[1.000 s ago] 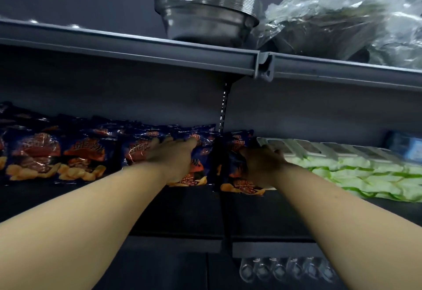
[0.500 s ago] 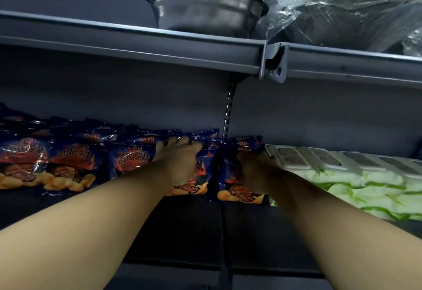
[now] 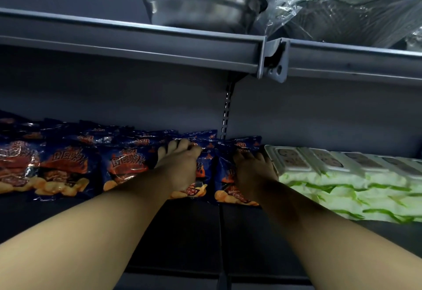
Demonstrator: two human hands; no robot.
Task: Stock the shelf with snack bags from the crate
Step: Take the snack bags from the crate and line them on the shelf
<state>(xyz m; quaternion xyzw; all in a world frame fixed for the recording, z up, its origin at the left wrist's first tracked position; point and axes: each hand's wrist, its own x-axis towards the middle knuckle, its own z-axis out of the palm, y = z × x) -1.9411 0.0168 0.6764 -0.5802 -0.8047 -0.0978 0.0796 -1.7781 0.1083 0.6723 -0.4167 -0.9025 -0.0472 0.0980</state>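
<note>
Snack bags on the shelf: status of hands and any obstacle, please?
Left hand and right hand flat on blue snack bags. Row sits on shelf. Green-white packs adjoin at right.

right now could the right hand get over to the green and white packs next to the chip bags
Probably yes. The right hand rests on the end chip bag, and the green and white packs lie right beside it on the same shelf, with nothing visible between them.
</note>
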